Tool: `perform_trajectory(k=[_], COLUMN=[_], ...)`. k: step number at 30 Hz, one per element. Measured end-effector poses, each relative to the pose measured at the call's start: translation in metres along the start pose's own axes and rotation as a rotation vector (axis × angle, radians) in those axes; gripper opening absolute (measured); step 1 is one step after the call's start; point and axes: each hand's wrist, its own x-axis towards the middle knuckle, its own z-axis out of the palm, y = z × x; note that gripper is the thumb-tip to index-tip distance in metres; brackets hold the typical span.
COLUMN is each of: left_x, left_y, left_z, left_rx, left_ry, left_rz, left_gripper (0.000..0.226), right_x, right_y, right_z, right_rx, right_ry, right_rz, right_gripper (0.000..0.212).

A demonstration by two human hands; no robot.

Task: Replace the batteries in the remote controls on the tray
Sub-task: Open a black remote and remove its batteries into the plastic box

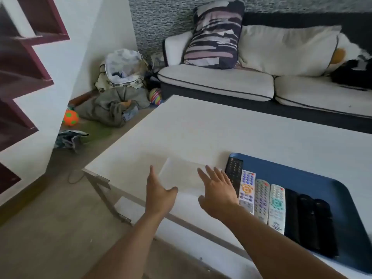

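A blue tray (302, 176) lies on the white table (201, 133) at the right. Several remote controls lie side by side in it: a black one (234, 171) at the left end, then a grey one with purple buttons (247, 190), two more grey ones (261, 200) (277, 208), and black ones (310, 222) at the right. My left hand (159, 195) and my right hand (218, 192) hover open, fingers spread, on either side of a pale clear box (181, 174) just left of the tray. Neither hand holds anything.
A sofa (217, 81) with cushions stands behind the table. On the floor at the left lie a pile of clothes (114, 105), an orange ball (70, 117) and a striped ball (156, 96). A dark red shelf (26, 63) is on the left wall.
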Motion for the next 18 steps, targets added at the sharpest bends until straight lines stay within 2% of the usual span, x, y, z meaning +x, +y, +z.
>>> perform_trajectory(k=[4,13,16,18], left_x=[0.014,0.005,0.002,0.000], left_y=[-0.006,-0.013,-0.012,-0.007], left_z=[0.007,0.015,0.015,0.014], left_rx=[-0.039,0.022,0.022,-0.015], left_ry=[-0.105,0.015,0.007,-0.028], left_rz=[-0.048,-0.014,-0.023,-0.053], left_gripper=[0.118,0.120,0.117,0.115], right_x=[0.017,0.027,0.025,0.022], right_y=[-0.003,-0.009,-0.001,0.005], right_z=[-0.001,-0.011,-0.025,-0.034], right_rx=[-0.077,-0.120,-0.012,0.175], right_ry=[0.019,-0.044,-0.087,-0.051], right_rz=[0.013,0.008,-0.020,-0.003], right_gripper=[0.071,0.054,0.064,0.070])
